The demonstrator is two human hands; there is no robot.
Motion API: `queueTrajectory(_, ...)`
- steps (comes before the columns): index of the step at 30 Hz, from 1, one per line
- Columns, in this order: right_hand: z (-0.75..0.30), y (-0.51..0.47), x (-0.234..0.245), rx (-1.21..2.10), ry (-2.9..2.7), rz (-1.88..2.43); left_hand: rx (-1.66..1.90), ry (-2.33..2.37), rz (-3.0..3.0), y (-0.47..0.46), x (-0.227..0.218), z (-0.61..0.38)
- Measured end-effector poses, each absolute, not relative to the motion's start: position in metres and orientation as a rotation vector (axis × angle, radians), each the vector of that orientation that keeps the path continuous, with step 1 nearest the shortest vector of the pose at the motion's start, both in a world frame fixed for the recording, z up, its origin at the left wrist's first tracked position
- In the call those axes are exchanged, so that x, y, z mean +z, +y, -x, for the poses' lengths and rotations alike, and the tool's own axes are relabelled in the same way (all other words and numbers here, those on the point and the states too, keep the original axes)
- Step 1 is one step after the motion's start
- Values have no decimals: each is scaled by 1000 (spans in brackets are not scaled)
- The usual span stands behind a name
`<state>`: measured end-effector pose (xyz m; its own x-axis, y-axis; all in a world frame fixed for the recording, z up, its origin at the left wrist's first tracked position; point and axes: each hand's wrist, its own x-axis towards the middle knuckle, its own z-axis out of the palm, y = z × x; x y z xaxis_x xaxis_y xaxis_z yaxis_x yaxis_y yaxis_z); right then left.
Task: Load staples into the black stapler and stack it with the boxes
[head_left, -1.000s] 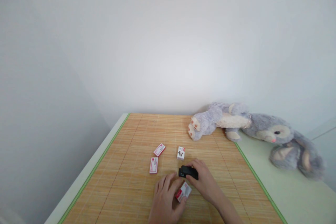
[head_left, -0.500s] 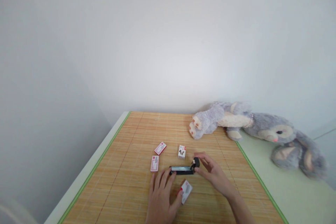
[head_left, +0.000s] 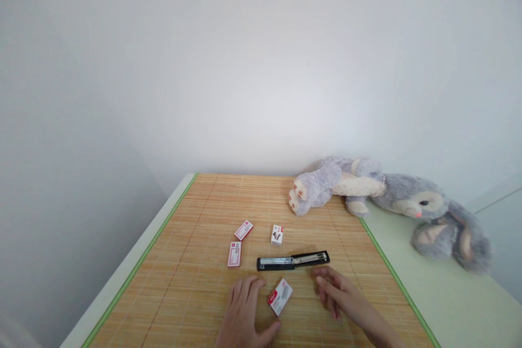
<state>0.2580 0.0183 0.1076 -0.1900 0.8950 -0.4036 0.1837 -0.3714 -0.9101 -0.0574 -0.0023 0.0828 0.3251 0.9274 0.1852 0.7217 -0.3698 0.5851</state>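
Note:
A black stapler (head_left: 292, 261) lies on the bamboo mat, folded out nearly flat with its metal staple channel facing up. Neither hand touches it. My left hand (head_left: 243, 312) rests palm down in front of its left end, fingers apart and holding nothing. Between the thumb side of that hand and my right hand lies a white and red staple box (head_left: 280, 297), tilted on the mat. My right hand (head_left: 336, 292) hovers just below the stapler's right end, fingers loosely curled but apart, with nothing in them.
Two flat white and red boxes (head_left: 234, 254) (head_left: 243, 230) lie left of the stapler. Behind it stands a small white box (head_left: 277, 235) with a black clip picture. A grey plush rabbit (head_left: 362, 185) stretches along the back right. The bamboo mat (head_left: 183, 283) has green edging.
The stapler's raised top part has gone over to the right and lies flat. Both hands have let go and drawn back toward me. The view has shifted slightly.

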Motion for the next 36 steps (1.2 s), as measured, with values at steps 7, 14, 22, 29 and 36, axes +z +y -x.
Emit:
queueTrajectory(7,-195,0,101,1847,-1191,1375,585,1323,-2143,20,135,63)
queueTrajectory(14,-179,-5,96,1815,-1237,1438,539,1323,-2129,19,134,52)
queueTrajectory(22,-190,-1,108,1166,-1653,1627,589,1338,-2135,29,118,68)
queueTrajectory(29,-188,5,118,1054,-1903,1670,613,1269,-2140,34,123,85)
queueTrajectory(36,-191,14,130,1115,-1746,1564,721,1362,-2121,30,105,77)
